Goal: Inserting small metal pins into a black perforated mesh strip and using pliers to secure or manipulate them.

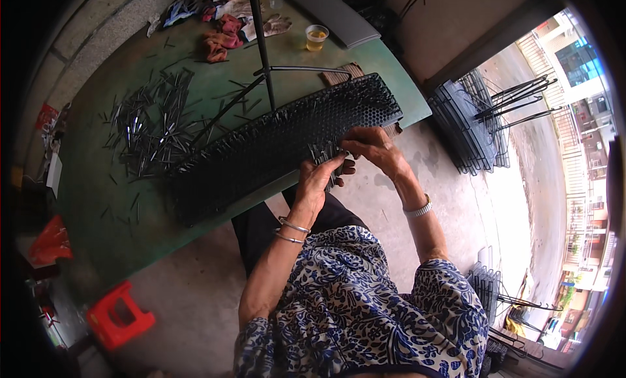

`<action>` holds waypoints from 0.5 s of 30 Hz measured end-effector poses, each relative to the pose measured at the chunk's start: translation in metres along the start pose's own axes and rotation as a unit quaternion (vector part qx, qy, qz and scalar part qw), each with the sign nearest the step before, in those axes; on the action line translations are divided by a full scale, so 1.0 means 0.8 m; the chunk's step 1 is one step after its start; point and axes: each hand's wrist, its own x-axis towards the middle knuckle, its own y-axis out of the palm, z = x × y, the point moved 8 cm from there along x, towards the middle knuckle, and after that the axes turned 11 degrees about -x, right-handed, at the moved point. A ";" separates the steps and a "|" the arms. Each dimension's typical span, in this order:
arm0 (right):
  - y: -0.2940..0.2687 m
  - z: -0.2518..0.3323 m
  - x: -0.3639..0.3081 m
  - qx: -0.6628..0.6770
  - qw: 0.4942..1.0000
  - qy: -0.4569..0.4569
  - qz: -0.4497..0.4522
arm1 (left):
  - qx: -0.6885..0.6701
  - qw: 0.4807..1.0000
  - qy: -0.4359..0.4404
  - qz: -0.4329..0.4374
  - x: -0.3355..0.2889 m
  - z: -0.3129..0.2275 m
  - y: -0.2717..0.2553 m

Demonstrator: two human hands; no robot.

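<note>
A long black honeycomb-like mesh panel (332, 120) lies slantwise along the near edge of the green table. Many short dark pieces stick up along its far side. My left hand (314, 177) is closed round a bundle of thin, short dark sticks (321, 154), just off the panel's near edge. To its right, my right hand (376, 148) is closed in a pinch against the panel's near right part, close to the left fingers. What its fingertips hold is too small to make out. A loose heap of similar shiny dark sticks (153, 130) covers the table's left part.
A black rod frame (261, 42) rises behind the panel. Work gloves (225, 35), a cup of yellow liquid (316, 37) and a grey curved board (336, 16) lie toward the table's far side. A red stool (120, 316) stands lower left; black wire racks (463, 123) stand right.
</note>
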 end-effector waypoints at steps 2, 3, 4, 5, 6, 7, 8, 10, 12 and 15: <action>0.000 0.003 0.000 -0.006 1.000 0.006 0.005 | 0.007 1.000 0.001 0.001 -0.002 -0.004 0.001; 0.001 -0.002 0.001 -0.006 1.000 0.007 0.006 | 0.007 1.000 0.000 0.001 -0.002 -0.004 0.000; 0.001 -0.006 0.003 -0.011 1.000 0.000 0.002 | 0.014 1.000 -0.002 0.001 -0.002 -0.005 0.001; 0.001 -0.008 0.005 -0.017 1.000 -0.006 -0.002 | 0.020 1.000 -0.004 0.002 -0.002 -0.004 0.001; 0.001 -0.011 0.004 -0.017 1.000 -0.006 -0.002 | 0.020 1.000 -0.005 0.002 -0.001 -0.003 0.001; -0.002 -0.006 0.004 0.020 1.000 -0.015 -0.016 | -0.007 1.000 -0.003 -0.004 0.002 -0.002 -0.003; -0.005 -0.001 0.005 0.057 0.998 -0.023 -0.030 | -0.035 0.999 -0.001 -0.011 0.004 0.000 -0.007; -0.024 0.006 0.007 0.011 0.994 -0.011 -0.110 | -0.078 0.996 -0.014 -0.034 0.009 0.007 -0.016; -0.042 0.005 0.014 -0.035 0.981 0.001 -0.190 | -0.122 0.991 -0.027 -0.055 0.013 0.013 -0.021; -0.072 0.020 0.017 -0.124 0.924 -0.077 -0.354 | -0.119 0.990 -0.060 -0.048 0.014 0.024 -0.012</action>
